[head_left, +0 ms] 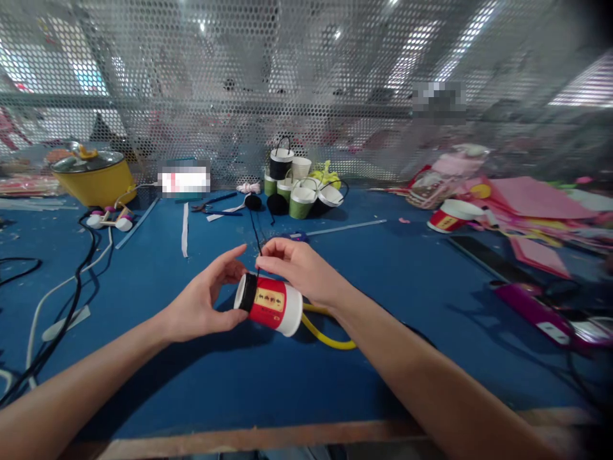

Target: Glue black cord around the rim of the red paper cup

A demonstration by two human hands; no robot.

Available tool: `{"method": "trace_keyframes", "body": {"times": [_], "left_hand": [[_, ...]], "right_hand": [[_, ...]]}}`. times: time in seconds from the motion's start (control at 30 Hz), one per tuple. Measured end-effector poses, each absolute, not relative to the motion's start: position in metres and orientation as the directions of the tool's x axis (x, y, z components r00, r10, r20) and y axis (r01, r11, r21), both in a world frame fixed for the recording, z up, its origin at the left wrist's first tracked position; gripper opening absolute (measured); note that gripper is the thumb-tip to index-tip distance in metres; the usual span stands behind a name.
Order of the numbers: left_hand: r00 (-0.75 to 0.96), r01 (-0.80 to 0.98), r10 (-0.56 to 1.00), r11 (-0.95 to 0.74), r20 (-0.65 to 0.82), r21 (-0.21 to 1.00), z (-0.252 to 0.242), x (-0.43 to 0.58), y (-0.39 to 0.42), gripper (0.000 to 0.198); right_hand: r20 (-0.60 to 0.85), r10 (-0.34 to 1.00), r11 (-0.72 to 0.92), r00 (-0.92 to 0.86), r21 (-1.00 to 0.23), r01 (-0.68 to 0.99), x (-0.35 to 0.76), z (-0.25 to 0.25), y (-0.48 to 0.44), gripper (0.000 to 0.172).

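A red and white paper cup (271,305) lies on its side in the air just above the blue table (201,377). A black band wraps its end on the left. My left hand (204,303) grips that banded end between thumb and fingers. My right hand (297,268) rests on top of the cup and pinches a thin black cord (255,236) that runs away toward a black roll (253,202) farther back. A yellow tube (325,332) lies on the table under my right wrist.
Several finished cups with handles (299,185) stand at the back centre. A yellow pot (93,174) sits back left, with cables (71,287) trailing along the left. Another red cup (453,216), pink sheets (536,204) and a purple tool (541,310) lie right. A perforated metal screen (306,83) closes the back.
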State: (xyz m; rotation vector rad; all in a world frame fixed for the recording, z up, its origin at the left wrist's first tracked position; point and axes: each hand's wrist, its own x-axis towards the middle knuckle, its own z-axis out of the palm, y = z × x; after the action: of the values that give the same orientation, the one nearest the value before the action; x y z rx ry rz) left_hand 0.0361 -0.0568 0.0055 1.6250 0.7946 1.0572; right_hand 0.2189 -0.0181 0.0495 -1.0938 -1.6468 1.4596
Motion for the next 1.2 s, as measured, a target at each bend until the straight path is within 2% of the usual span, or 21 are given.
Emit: {"method": "trace_keyframes", "body": {"times": [0.2,0.43,0.63,0.83,0.93,1.07,1.2], "left_hand": [[0.433,0.023,0.850,-0.344,0.301,0.939,0.003,0.033,-0.059,0.082],[0.437,0.105,0.835,-0.416,0.333,0.903,0.004,0.033,-0.060,0.080],[0.470,0.175,0.811,-0.472,0.348,0.864,0.003,0.029,-0.059,0.079],[0.530,0.244,0.768,-0.544,0.359,0.803,-0.003,0.022,-0.050,0.074],[0.476,0.237,0.815,-0.480,0.329,0.845,-0.004,0.022,-0.049,0.079],[0.397,0.254,0.893,-0.327,0.210,0.910,-0.001,0.028,-0.050,0.070],[0.379,0.288,0.918,-0.240,0.120,0.927,0.004,0.034,-0.052,0.065]], "right_hand": [[-0.070,0.888,0.042,-0.455,-0.971,0.233,0.216,0.042,-0.019,0.013],[-0.024,0.863,0.164,-0.504,-0.931,0.325,0.217,0.039,-0.019,0.011],[0.067,0.816,0.375,-0.575,-0.817,0.438,0.221,0.037,-0.018,0.009],[0.163,0.840,0.458,-0.517,-0.724,0.516,0.219,0.034,-0.017,0.013],[0.225,0.844,0.500,-0.487,-0.661,0.560,0.218,0.032,-0.017,0.013],[0.288,0.841,0.535,-0.458,-0.570,0.624,0.218,0.029,-0.020,0.011],[0.323,0.831,0.556,-0.452,-0.496,0.667,0.215,0.029,-0.027,0.009]]}}
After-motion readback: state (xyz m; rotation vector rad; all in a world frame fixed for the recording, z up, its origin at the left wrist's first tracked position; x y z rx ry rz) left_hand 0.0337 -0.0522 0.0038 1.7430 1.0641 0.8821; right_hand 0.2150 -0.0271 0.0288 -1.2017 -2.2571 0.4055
